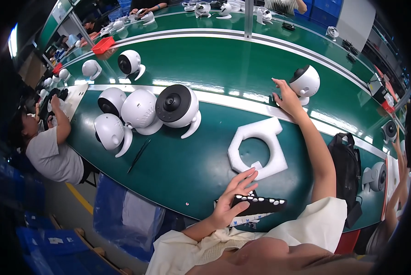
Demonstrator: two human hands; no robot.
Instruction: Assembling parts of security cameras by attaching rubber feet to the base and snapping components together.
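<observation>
Our right hand [287, 97] is stretched far out over the green bench [191, 160], fingers spread and unclenched, fingertips touching or nearly touching the base of a white round camera unit [305, 81] — we cannot tell whether contact is made. That unit stands upright on the pale conveyor strip [224, 98], dark lens face turned up and to the left.

Our left hand [231, 200] lies close to the body, fingers loose and extended, resting over the end of a black tray with white dots [260, 204] — laid on it, not gripping.

Between the two hands lies a white foam insert [272, 147] with a round cutout, flat on the bench.

Further left, a cluster of four more white camera units [143, 112], one with its black lens facing us. A thin dark tool [139, 156] lies just below them.

A person in a grey shirt [49, 153] works at the bench's left end; a black bag [347, 169] sits at right.
</observation>
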